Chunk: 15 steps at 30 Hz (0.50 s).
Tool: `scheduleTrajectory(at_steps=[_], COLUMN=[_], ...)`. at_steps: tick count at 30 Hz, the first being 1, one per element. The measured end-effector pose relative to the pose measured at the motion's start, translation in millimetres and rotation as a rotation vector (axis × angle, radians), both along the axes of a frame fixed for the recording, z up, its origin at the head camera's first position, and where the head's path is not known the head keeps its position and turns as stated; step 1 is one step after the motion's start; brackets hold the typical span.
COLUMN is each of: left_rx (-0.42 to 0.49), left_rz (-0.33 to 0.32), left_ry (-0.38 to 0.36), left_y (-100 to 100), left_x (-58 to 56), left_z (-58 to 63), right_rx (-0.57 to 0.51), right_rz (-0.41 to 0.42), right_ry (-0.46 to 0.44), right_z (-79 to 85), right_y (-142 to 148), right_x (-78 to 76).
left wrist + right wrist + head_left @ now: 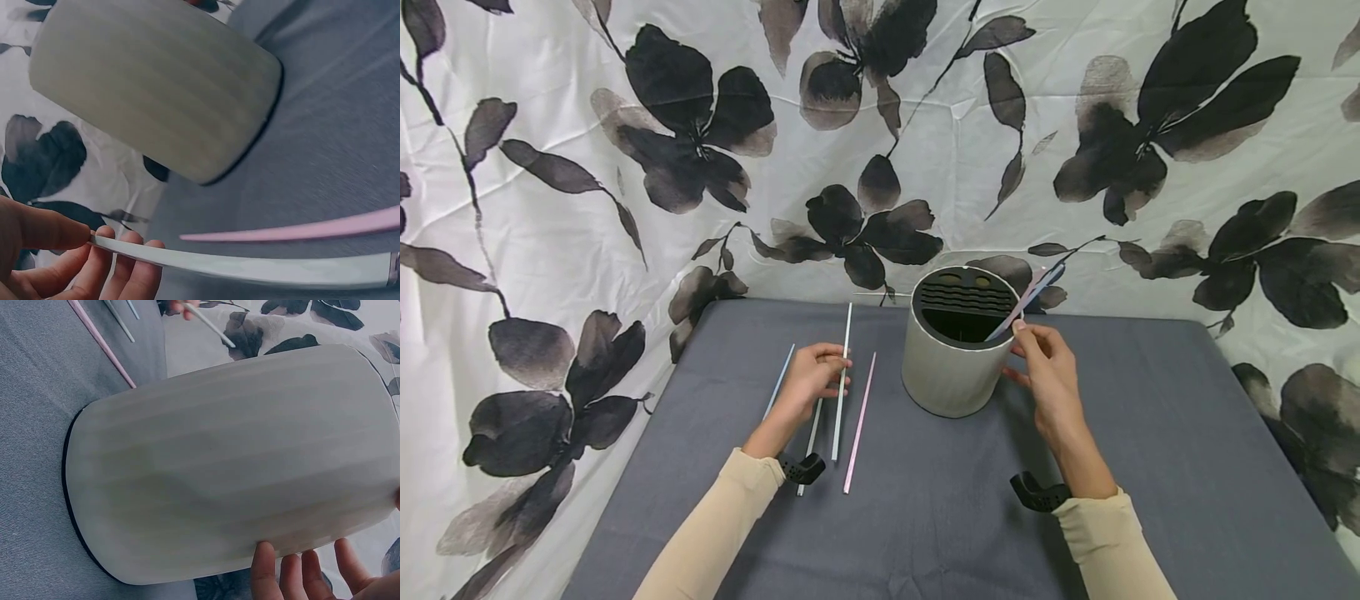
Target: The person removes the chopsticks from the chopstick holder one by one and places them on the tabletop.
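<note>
Seemingly partway: pink and blue sticks in canister, left hand grip pinching white stick, right hand fingers spread against canister, three loose sticks left on bench.

I can't read any words, numbers or signs here. The pale pot that the right hand touches has no letters I can read. The white stick in the left hand has a small dark bit at the end away from the fingers. The edge of the left wrist view cuts it off, so maybe it is print, but I can't tell. The black gadget below the right hand shows no name I can read.
</note>
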<state>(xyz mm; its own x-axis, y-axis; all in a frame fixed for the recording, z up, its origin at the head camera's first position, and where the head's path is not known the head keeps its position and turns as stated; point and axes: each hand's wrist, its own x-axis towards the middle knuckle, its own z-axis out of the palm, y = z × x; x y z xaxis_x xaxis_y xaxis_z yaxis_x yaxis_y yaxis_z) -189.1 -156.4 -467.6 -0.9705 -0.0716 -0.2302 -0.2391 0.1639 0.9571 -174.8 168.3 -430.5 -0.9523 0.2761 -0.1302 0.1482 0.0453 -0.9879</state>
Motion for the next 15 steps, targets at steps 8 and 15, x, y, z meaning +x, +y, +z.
scheduleTrajectory(at_steps=[8,15], left_rx=[-0.036,-0.285], left_rz=[0.045,0.059], left_ry=[0.015,0.092], left_y=[-1.1,-3.1], left_x=[9.4,17.6], left_z=[-25.6,-46.4], right_rx=[-0.008,0.003], right_rz=[0.007,0.004], right_ry=[0.016,0.012], right_z=[-0.4,-2.0], right_y=[0.4,0.2], right_x=[0.2,1.0])
